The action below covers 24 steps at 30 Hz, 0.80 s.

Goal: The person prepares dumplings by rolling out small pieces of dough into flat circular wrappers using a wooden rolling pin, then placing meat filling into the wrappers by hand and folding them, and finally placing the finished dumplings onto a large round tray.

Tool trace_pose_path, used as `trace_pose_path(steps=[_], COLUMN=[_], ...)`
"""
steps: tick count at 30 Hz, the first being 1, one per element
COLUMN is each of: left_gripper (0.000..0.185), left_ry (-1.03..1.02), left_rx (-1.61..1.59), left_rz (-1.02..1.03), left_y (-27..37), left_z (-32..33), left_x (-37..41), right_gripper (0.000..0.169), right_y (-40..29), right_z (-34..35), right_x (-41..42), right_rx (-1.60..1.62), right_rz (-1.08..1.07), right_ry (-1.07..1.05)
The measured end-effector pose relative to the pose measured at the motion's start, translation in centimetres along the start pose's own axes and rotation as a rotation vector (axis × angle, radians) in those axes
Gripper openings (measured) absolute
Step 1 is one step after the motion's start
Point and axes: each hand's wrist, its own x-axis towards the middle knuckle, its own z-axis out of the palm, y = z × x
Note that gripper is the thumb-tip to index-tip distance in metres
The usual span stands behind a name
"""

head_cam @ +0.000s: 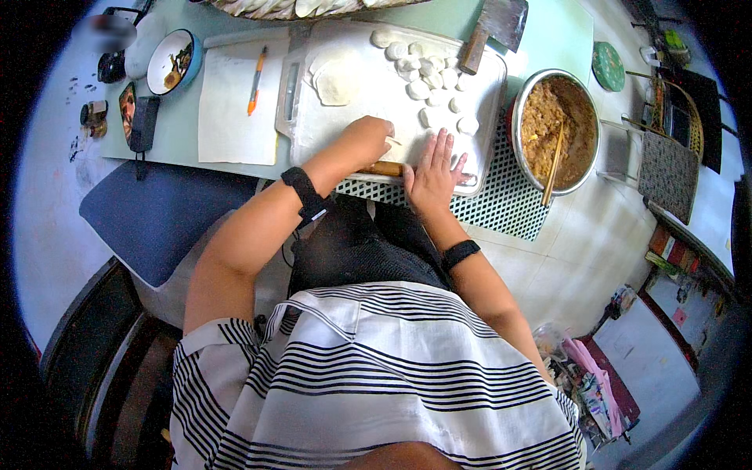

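My left hand pinches the edge of a thin dough piece over the floured white board. Beside it, my right hand lies with fingers spread on the right end of a wooden rolling pin near the board's front edge. Rolled dough wrappers lie overlapping at the board's upper left. Several small flattened dough pieces are spread over its upper right. A cleaver rests across the board's far right corner. Part of the rolling pin is hidden by my hands.
Right of the board stands a metal bowl of filling with chopsticks. Left are a paper pad, an orange pen, an enamel bowl and a black case. A woven tray with pale pieces borders the far side.
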Motion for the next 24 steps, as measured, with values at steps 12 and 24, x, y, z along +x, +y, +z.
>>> trace_pose_path(steps=[12,24], left_gripper=[0.016,0.018], left_ry=[0.123,0.105], left_rx=[0.196,0.214], left_rz=[0.009,0.047], left_y=[-0.3,-0.7], left_z=[-0.4,-1.8], left_x=[2.5,3.2], right_gripper=[0.070,0.069], right_y=[-0.2,-0.3], right_z=[0.5,-0.5], right_x=[4.0,9.4], right_rx=[0.074,0.104], right_rz=[-0.031,0.033], right_ry=[0.066,0.194])
